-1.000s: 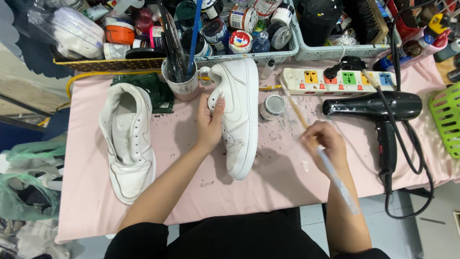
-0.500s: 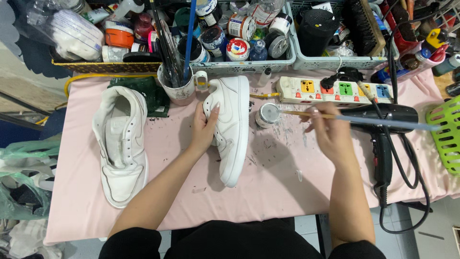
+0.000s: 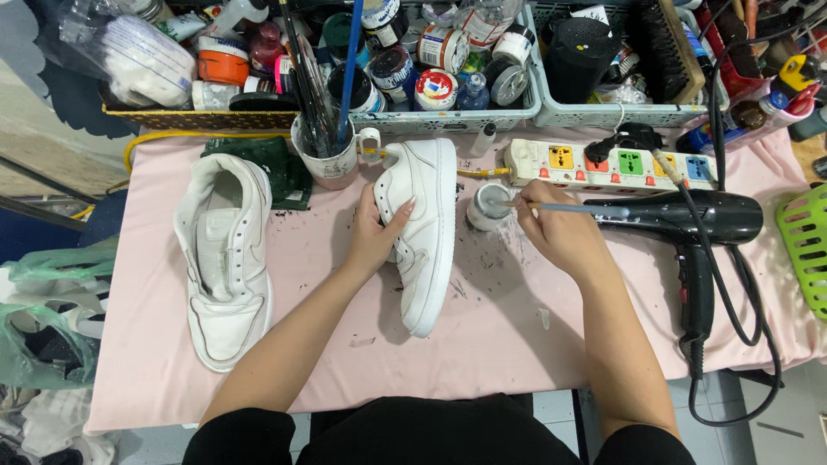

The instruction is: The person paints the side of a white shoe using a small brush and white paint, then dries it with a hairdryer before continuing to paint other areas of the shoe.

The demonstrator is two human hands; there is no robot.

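Left hand [image 3: 377, 234] fingers curled, clamped on a white sneaker [image 3: 422, 231] lying on its side mid-table on the pink cloth [image 3: 327, 344]. Right hand [image 3: 558, 231] pinched shut on a thin brush [image 3: 573, 207], tip in a small paint jar [image 3: 488, 205] just right of the shoe. Second sneaker [image 3: 226, 254] left. Hair dryer [image 3: 689, 226] right; power strip [image 3: 616, 164] and cup of brushes [image 3: 332, 155] behind.

Pink-covered table [image 3: 517, 344]: the white shoe [image 3: 426, 232] under my left hand [image 3: 379, 232]; second shoe [image 3: 226, 258] farther left; paint jar [image 3: 489, 207] beside my right hand [image 3: 560, 232]; power strip [image 3: 612, 164] and hairdryer [image 3: 689, 228] (black) beyond.
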